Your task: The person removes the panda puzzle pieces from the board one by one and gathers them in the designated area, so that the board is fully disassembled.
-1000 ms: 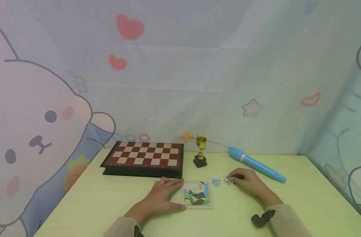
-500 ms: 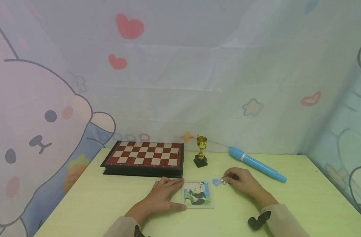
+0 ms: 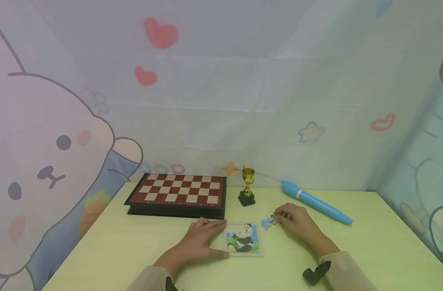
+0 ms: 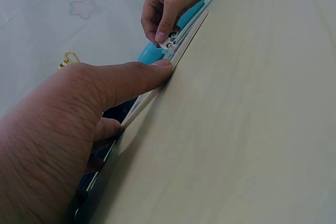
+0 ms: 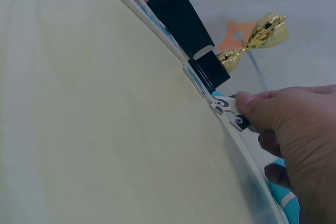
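A panda puzzle in a pale frame (image 3: 243,254) lies on the table. My left hand (image 3: 202,242) spreads beside its left edge, index fingertip at the upper left corner and thumb at the lower left one, fingers mostly straight. In the left wrist view that thumb (image 4: 139,80) rests along the frame's edge. To the right of the frame my right hand (image 3: 297,221) pinches a puzzle piece (image 5: 231,111) printed with a panda face between thumb and fingers. A blue puzzle piece (image 3: 265,224) lies on the table, right at the left side of the pinched one.
Behind the left hand lies a folding chessboard (image 3: 177,192). A small gold trophy cup (image 3: 247,186) stands on a black base behind the puzzle. A large blue pen-shaped object (image 3: 315,203) lies behind the right hand. A printed curtain (image 3: 214,133) hangs along the table's back.
The right hand has moved left with the panda-face puzzle piece, which now meets the blue piece. The left hand and frame have stayed in place.
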Tool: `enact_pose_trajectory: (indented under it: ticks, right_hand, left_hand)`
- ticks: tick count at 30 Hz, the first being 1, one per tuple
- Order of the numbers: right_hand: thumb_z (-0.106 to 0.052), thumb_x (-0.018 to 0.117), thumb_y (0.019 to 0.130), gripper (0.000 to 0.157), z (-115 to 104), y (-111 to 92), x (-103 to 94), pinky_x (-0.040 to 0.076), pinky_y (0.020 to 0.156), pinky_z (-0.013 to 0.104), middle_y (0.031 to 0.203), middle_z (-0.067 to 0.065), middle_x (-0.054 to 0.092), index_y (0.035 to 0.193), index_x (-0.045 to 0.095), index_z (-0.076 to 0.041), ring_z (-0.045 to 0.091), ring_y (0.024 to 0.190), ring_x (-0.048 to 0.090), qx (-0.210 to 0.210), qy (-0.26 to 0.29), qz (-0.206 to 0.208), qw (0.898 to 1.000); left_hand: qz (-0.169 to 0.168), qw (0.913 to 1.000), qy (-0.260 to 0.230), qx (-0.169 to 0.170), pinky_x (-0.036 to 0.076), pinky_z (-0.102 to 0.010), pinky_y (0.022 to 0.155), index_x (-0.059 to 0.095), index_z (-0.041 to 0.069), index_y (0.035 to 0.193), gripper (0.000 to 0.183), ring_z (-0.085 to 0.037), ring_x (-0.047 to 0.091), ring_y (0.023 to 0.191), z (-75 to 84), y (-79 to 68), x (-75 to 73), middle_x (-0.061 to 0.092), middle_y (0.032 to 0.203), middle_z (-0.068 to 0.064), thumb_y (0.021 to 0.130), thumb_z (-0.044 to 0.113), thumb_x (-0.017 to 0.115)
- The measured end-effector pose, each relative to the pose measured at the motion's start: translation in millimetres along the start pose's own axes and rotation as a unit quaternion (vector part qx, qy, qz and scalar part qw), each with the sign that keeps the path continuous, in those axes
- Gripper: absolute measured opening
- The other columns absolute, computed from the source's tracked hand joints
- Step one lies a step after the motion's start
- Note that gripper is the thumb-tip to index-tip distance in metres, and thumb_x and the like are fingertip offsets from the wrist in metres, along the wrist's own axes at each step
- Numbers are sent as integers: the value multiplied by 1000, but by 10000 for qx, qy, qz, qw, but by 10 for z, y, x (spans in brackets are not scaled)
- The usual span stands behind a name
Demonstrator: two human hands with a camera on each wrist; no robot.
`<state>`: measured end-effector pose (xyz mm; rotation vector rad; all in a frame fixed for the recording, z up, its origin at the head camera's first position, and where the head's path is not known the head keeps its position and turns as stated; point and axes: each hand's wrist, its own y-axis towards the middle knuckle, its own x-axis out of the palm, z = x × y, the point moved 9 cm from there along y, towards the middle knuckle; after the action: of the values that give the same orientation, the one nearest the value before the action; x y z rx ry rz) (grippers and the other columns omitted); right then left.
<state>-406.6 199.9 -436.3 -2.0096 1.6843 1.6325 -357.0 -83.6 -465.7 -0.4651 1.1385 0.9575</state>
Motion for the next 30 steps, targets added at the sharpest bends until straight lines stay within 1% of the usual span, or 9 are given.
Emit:
enact_pose_trajectory:
  ticks: [5,6,10,12,17,24,30]
  right_hand:
    - [-12,77,89,10,-27,4,-51,50,59,23,90,-13,70,97,77,-18,2,71,57,-82,155,245,9995]
    - [-13,77,89,10,-33,6,-56,50,59,22,89,-13,70,96,77,-19,2,71,57,-81,192,233,9995]
    - [-11,78,88,10,-98,13,-59,50,58,22,89,-12,70,97,78,-16,2,71,57,-319,278,127,9990]
    - [-9,78,87,11,-115,14,-48,50,58,21,88,-12,69,97,77,-15,1,71,57,-454,229,76,9987]
    - [-5,79,85,13,-129,10,-29,50,58,19,88,-11,68,96,78,-13,0,73,57,-736,69,169,9971]
    - [-1,81,82,15,-213,11,-38,48,57,17,88,-4,69,94,77,-9,4,73,59,-1185,-160,404,9920]
    - [3,81,79,20,-320,18,-68,50,63,15,92,-1,69,94,76,-8,9,78,63,-1628,-202,345,9859]
  left_hand:
    - [20,10000,27,-3,34,-34,88,44,27,154,93,-9,38,114,-7,-7,4,41,155,15,78,78,63]
    - [21,10000,29,-1,34,-34,88,44,27,154,93,-9,38,114,-6,-7,3,41,155,16,78,78,63]
    - [20,10000,89,15,34,-33,88,43,27,154,94,-8,38,113,2,-5,2,40,155,17,78,79,61]
    - [9,10000,87,14,34,-33,88,44,27,154,94,-8,38,114,9,-7,-1,41,155,17,78,79,61]
    - [-21,10000,44,-21,34,-34,89,43,27,154,94,-9,38,115,13,-10,-5,41,155,17,78,79,62]
    - [-41,10000,33,-40,34,-35,89,44,28,154,93,-9,38,116,5,-8,8,41,155,16,78,78,63]
    - [-18,10000,31,-39,34,-35,89,44,27,154,93,-9,38,116,12,-7,-1,41,155,16,78,78,63]
